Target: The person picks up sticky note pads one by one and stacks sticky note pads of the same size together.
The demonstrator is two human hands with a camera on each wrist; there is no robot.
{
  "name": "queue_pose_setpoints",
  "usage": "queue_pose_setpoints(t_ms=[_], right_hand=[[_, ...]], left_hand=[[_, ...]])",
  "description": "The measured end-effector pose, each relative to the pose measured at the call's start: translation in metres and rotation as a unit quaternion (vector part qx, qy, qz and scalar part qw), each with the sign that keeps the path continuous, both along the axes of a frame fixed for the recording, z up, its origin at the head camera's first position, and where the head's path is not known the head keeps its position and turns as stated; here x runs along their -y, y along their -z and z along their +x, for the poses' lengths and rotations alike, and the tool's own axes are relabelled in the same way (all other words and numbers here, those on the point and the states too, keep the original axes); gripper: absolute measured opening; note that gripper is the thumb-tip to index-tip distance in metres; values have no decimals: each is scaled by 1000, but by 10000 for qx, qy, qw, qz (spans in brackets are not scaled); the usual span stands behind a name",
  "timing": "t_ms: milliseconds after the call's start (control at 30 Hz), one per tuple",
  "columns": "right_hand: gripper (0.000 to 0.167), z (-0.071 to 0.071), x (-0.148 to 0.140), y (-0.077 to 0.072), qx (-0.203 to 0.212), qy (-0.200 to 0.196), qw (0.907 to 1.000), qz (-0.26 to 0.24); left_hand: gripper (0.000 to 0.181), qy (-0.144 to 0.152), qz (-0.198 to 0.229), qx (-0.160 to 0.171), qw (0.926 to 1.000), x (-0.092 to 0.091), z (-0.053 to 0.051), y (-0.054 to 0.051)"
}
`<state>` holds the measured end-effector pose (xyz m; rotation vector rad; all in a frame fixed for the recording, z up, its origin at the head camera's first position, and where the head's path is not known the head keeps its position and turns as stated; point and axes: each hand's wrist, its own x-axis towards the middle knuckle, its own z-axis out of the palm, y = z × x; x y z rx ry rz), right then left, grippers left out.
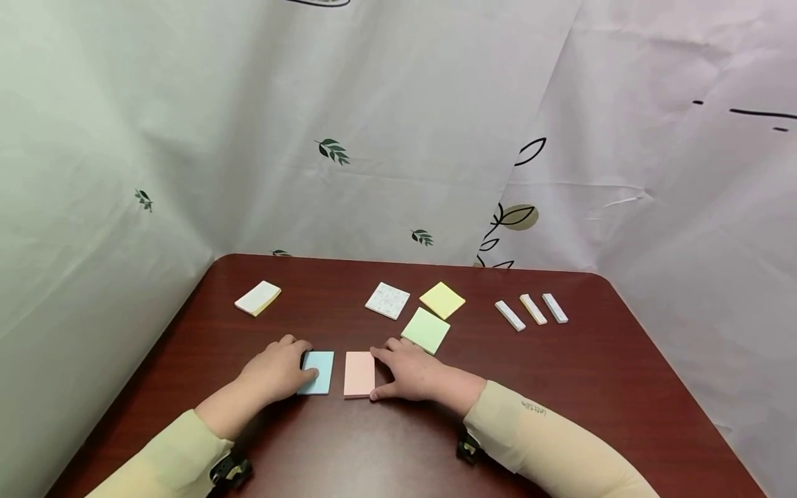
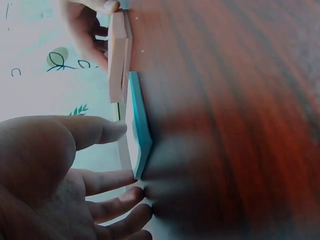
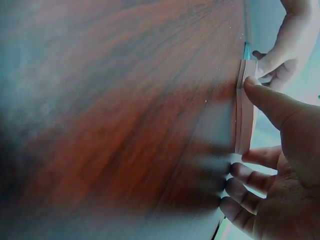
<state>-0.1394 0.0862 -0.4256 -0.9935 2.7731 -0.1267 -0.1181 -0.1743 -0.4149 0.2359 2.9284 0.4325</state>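
Two sticky note pads lie side by side on the table with a narrow gap between them. My left hand (image 1: 277, 368) is at the left side of the blue sticky note pad (image 1: 320, 373). Its thumb is on the pad's top face, and the index finger meets an edge, as the left wrist view shows. From the right, my right hand (image 1: 414, 372) holds the pink sticky note pad (image 1: 359, 375) between thumb and index finger at its two right corners. In the right wrist view, the other fingers (image 3: 240, 192) touch the tabletop beside the pink pad (image 3: 246, 115).
Beyond the right hand lie a green pad (image 1: 426, 330), a yellow pad (image 1: 442, 300) and a white patterned pad (image 1: 387, 301). A white pad with a yellowish edge (image 1: 258, 298) is at back left. Three narrow strips (image 1: 533, 309) lie at back right on the brown table (image 1: 579, 387).
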Motion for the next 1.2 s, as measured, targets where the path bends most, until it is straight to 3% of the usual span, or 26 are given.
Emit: queue_pose_setpoints(t_ms=[433, 767, 1200], right_hand=[[82, -1, 1, -1, 27, 22, 10000, -37], [82, 0, 1, -1, 45, 38, 10000, -54], [83, -2, 1, 0, 3, -2, 10000, -78]], left_hand=[[62, 504, 51, 523, 9973, 8, -6, -8], [75, 622, -12, 503, 9968, 11, -4, -8], [68, 615, 166, 308, 9975, 10, -5, -2]])
